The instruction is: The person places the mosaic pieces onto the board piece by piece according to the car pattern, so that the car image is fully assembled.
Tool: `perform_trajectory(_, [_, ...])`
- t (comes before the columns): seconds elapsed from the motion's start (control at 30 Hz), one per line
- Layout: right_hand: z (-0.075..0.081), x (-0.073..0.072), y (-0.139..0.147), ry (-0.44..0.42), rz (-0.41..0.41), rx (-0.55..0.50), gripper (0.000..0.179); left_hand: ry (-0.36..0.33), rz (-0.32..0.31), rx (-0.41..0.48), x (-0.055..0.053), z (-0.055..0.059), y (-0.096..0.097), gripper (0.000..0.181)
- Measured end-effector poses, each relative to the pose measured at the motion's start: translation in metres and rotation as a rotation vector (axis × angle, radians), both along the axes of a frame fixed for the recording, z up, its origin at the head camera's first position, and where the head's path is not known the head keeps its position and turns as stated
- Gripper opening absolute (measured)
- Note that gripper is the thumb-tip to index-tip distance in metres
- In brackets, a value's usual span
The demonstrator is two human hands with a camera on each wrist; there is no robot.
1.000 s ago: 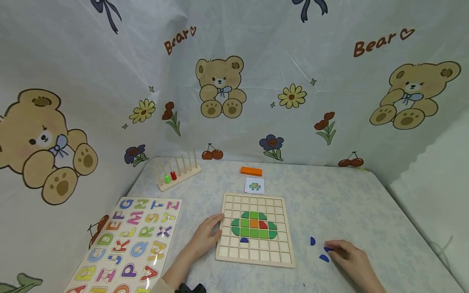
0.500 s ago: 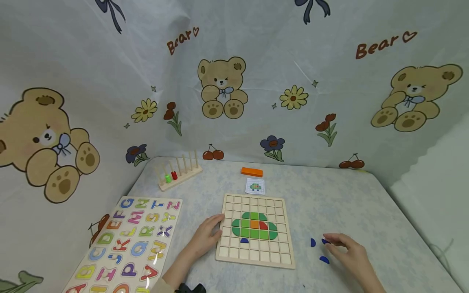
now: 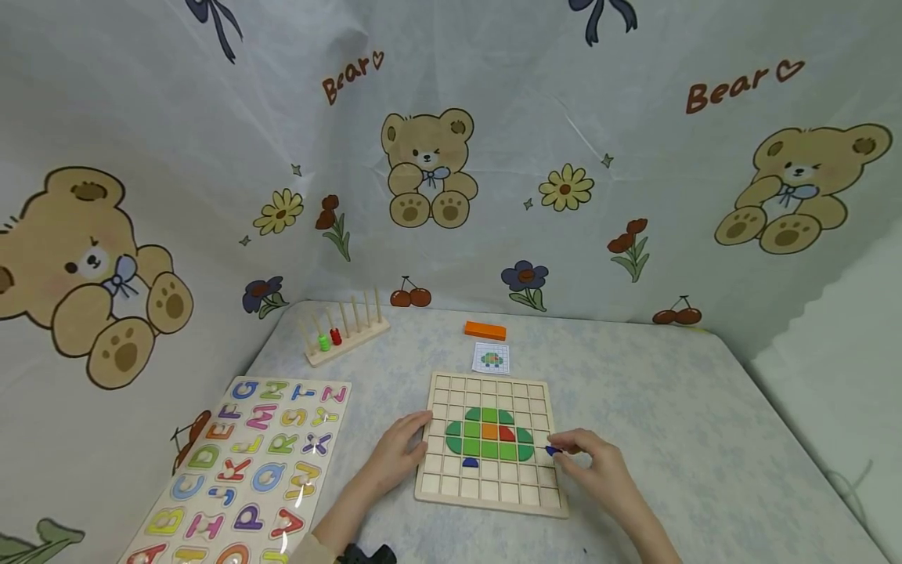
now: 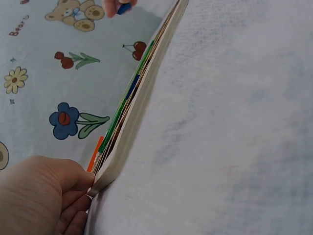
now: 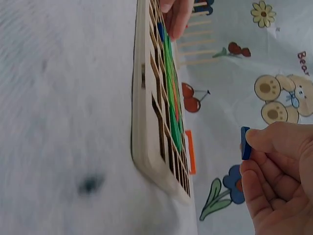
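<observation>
A wooden grid board [image 3: 489, 501] lies on the table, holding green, orange and red pieces and a blue half-round piece [image 3: 470, 463]. My left hand [image 3: 393, 453] grips the board's left edge; in the left wrist view, the thumb [image 4: 73, 175] lies at its rim with the other fingers curled beside it. Over the right edge of the board, my right hand [image 3: 599, 470] pinches another blue half-round piece [image 5: 245, 143] between thumb and fingertips. That piece is held above the board in the right wrist view. Other blue pieces seen earlier are hidden behind the right hand.
A small pattern card [image 3: 490, 359] and an orange block [image 3: 485, 330] lie behind the board. At the back left stands a peg rack [image 3: 352, 341] with green and red rings. The alphabet puzzle board [image 3: 239, 470] covers the left of the table.
My right hand has picked up a blue half-round piece from the table's right side and carried it left to the board's edge. The left hand has stayed on the board.
</observation>
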State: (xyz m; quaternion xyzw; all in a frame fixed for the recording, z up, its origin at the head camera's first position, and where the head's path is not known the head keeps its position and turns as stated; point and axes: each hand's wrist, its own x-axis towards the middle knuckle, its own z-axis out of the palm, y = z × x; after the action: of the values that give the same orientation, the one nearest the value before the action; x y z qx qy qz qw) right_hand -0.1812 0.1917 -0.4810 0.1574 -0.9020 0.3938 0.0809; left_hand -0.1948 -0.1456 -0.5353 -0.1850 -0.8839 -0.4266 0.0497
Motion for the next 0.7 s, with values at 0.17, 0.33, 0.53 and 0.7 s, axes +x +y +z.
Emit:
perform_trajectory(0.17, [-0.003, -0.004, -0.03, 0.014, 0.116, -0.043, 0.022, -0.002, -0.003, -0.001, 0.001, -0.001, 0.0, 0.047])
perform_trajectory(0.33, [-0.006, -0.006, -0.053, 0.043, 0.231, -0.06, 0.02, 0.002, -0.005, -0.014, 0.001, -0.002, 0.0, 0.046])
perform_trajectory(0.53, [-0.008, -0.006, -0.073, 0.036, 0.296, -0.085, 0.017, 0.002, -0.001, -0.017, 0.001, -0.001, 0.0, 0.046])
perform_trajectory(0.7, [-0.014, -0.006, -0.083, 0.062, 0.325, -0.083, 0.017, 0.011, -0.002, -0.021, 0.001, 0.0, 0.0, 0.047])
